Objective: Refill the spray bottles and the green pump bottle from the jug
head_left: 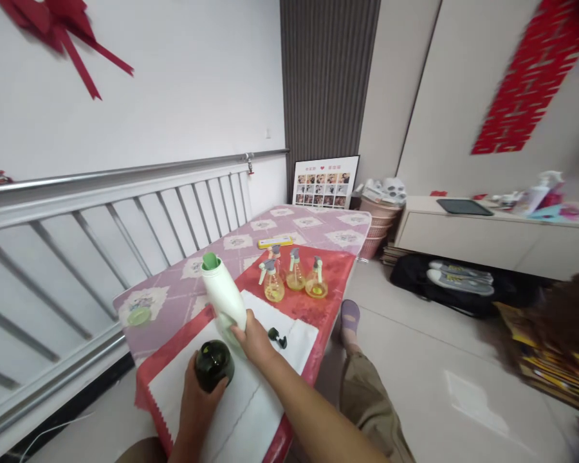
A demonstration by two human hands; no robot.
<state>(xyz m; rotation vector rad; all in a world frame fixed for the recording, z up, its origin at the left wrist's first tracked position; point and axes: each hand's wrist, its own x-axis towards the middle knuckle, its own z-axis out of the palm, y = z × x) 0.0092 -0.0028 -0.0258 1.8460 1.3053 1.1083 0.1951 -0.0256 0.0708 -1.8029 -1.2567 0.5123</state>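
My right hand (257, 339) grips a tall white bottle (222, 292) with a green flip cap, tilted away from me. My left hand (199, 393) is wrapped round a small dark green bottle (214, 365) that stands on a white cloth (251, 386). The white bottle's base hangs just above and behind the dark bottle. A small dark cap (276, 335) lies on the cloth to the right of my right hand.
Three yellow spray bottles (295, 275) stand on a red cloth further along the pink table (313, 225). A green lid (138, 315) and a yellow box (275, 242) lie on the table. A metal railing runs on the left; my leg and foot are on the right.
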